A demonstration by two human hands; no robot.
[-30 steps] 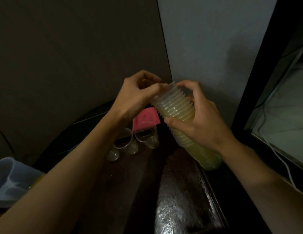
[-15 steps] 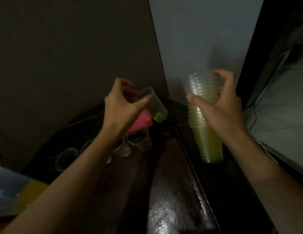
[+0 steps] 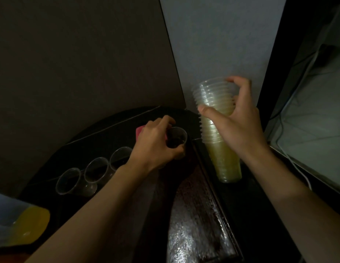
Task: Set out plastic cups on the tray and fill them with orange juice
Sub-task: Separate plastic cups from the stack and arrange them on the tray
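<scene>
No text, label, brand, number or sign can be read on anything in this dim view.

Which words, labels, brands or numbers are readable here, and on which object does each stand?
None is readable. The stack of cups, the single cup, the pink object and the juice container show no print in this dim picture.

Left hand [image 3: 156,143] low, fingers curled; right hand [image 3: 239,126] higher (thumb outstretched), also curled.
</scene>
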